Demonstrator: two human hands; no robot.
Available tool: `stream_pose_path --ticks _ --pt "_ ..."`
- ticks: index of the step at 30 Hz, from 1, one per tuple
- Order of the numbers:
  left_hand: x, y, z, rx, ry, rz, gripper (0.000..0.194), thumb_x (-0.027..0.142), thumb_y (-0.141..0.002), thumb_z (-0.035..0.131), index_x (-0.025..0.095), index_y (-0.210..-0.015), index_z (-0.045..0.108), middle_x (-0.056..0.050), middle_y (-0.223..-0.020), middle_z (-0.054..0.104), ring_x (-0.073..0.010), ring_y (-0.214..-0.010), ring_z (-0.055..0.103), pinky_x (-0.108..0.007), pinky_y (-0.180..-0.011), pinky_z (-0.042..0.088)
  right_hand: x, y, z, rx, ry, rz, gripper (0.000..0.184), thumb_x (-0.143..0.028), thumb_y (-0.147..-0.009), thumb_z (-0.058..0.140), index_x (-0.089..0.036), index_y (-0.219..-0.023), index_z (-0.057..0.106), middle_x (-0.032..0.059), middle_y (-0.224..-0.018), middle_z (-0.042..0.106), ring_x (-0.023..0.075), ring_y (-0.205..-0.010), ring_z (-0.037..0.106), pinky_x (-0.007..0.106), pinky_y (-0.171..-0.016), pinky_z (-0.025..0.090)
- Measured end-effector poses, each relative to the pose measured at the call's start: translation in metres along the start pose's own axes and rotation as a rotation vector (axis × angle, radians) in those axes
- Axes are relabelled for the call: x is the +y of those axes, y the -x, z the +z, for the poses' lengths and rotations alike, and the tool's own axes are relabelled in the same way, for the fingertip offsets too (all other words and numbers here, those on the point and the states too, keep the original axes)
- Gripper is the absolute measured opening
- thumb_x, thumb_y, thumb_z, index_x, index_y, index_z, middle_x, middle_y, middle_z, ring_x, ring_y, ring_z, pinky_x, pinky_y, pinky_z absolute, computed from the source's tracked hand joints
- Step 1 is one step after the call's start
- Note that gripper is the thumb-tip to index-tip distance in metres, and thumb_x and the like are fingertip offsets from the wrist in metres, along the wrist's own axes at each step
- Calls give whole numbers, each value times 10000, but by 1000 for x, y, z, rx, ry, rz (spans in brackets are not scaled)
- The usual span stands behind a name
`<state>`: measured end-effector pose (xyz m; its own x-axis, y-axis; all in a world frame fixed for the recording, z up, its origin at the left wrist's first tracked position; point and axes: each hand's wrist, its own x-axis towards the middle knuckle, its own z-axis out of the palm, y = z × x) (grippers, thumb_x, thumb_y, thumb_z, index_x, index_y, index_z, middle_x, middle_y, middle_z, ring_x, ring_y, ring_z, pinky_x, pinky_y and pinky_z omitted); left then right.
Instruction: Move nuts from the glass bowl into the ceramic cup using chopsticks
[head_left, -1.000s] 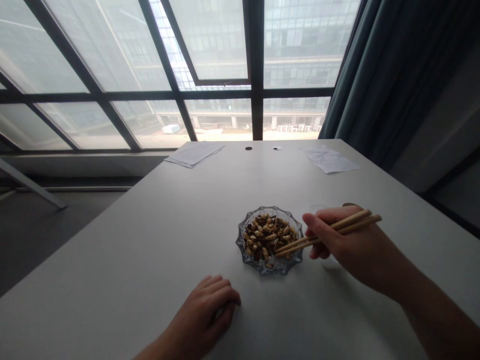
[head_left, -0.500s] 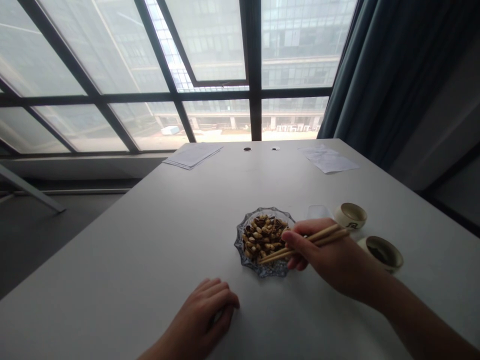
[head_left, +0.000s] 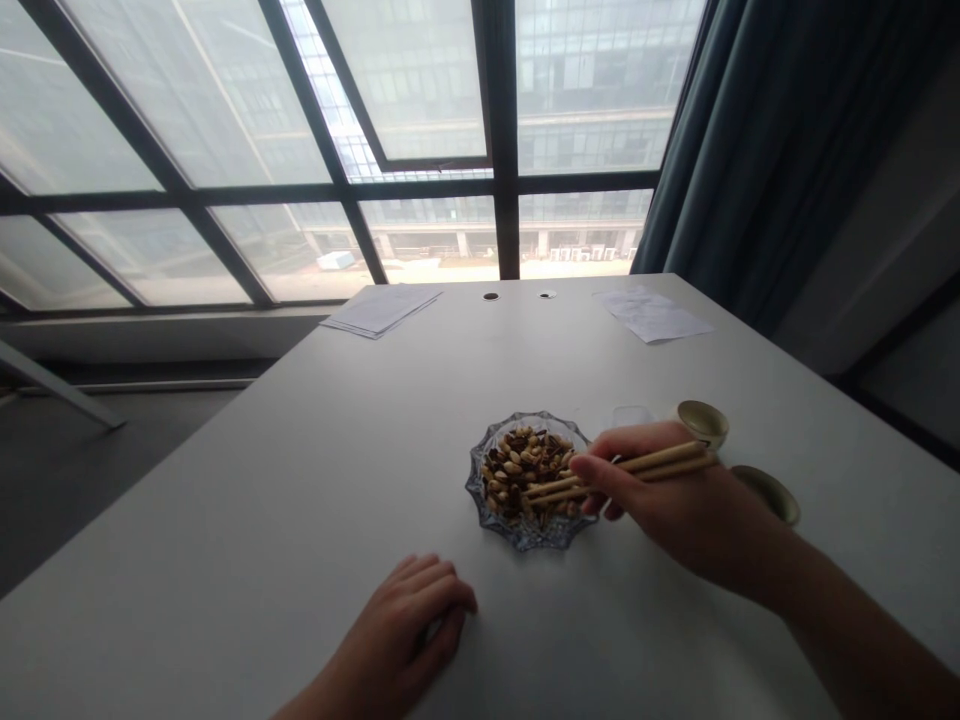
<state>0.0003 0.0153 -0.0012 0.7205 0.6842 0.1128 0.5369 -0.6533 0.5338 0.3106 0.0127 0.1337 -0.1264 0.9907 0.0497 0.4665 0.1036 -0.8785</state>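
Note:
My right hand (head_left: 652,480) is closed on a pair of wooden chopsticks (head_left: 637,470), held at a low slant. Their tips reach down into a scalloped glass bowl (head_left: 480,518), touching or just above the mix of pistachio nuts and dark pieces (head_left: 517,465) inside. Whether a nut sits between the tips I cannot make out. The fingers cover the bowl's right side. Left of and nearer than the bowl, my left hand (head_left: 416,625) rests on the white table, fingers loosely curled together, with nothing seen in it.
Two small pale cups, one farther back (head_left: 703,422) and one nearer (head_left: 769,492), stand right of the bowl, partly behind my right hand. A clear plastic container (head_left: 631,415) sits behind the hand. Papers lie far left (head_left: 382,310) and far right (head_left: 656,315), before the window.
My right hand and the chopsticks have shifted slightly up and right, and the tips have moved farther into the nuts. My left hand stays in place. The view has shifted slightly.

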Motion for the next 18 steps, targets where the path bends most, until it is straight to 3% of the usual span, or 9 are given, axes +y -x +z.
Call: stream_pose_path --ticks 4,10,16,18 --pt "1 1 0 5 -1 -1 231 136 -1015 437 234 -956 638 -30 -857 664 -195 -822 598 -299 -776 421 -4 4 -14 137 136 -18 369 -454 -943 670 -179 -709 748 54 -651 718 191 -582 680 254 -527 504" --pt "1 1 1 4 3 8 234 147 -1022 428 228 -963 640 -35 -852 665 -194 -821 600 -299 -780 426 1 4 1 7 99 -67 332 -433 -960 653 -178 -787 773 47 -695 732 186 -638 689 251 -568 510" --pt "-6 6 6 4 -8 8 232 143 -1015 430 233 -960 637 -34 -859 666 -198 -824 597 -307 -784 422 3 6 -2 169 149 -58 371 -455 -975 627 -178 -764 754 45 -651 711 192 -606 686 261 -541 492" --pt "-4 6 5 6 -7 9 232 138 -1013 430 233 -963 636 -33 -859 665 -197 -827 597 -308 -789 422 3 6 -4 155 188 -56 375 -443 -980 616 -177 -749 743 37 -623 691 189 -592 673 261 -530 475"
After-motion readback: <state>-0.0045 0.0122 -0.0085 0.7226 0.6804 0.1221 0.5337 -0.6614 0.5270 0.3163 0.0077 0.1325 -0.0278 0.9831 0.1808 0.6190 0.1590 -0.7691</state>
